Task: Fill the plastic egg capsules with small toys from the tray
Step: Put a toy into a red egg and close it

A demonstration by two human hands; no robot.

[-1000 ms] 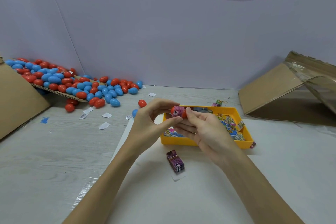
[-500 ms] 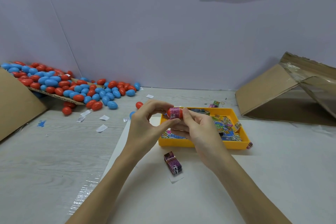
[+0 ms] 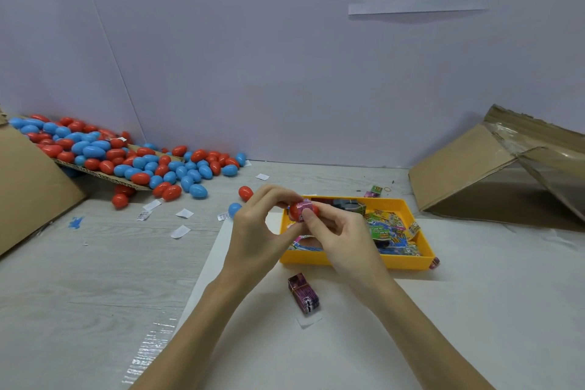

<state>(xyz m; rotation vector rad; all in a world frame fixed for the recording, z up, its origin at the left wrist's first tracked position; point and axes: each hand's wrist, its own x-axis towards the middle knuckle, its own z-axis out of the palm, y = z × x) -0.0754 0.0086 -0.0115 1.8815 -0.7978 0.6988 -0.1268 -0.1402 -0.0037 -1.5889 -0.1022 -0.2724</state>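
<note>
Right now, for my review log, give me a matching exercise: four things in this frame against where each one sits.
Things:
1. red egg capsule
2. purple toy packet
3. yellow tray
4. pile of red and blue eggs

Places:
A. far left, spilling off a cardboard flap
B. lying on the white sheet, nearer the person than the tray
C. pinched between the left hand and right hand
D. on the white sheet behind the hands, holding colourful packets

Pairs: 1-C, 2-B, 3-D, 4-A
</note>
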